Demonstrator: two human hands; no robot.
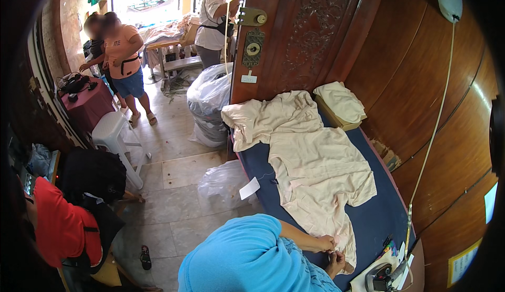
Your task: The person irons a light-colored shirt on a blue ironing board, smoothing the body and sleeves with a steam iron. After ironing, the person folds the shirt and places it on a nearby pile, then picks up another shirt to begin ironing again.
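Observation:
Neither of my own hands shows in the head view. At the lower edge, seen from above, a person in a bright blue covering [236, 255] leans over a table from its left side. That person's two bare hands [331, 252] pinch the near end of a cream garment [321, 160]. It lies spread and wrinkled on the dark blue table cover [381, 229]. What their fingertips hold is too small to make out. A white tag [249, 188] on a thread rests at the table's left edge.
A box of cream cloth [342, 103] stands by the carved door [307, 29]. Plastic-wrapped bundles [209, 103], a white stool [118, 134] and red clothing [60, 221] are to the left. An iron-like appliance [381, 277] sits lower right. People stand farther back.

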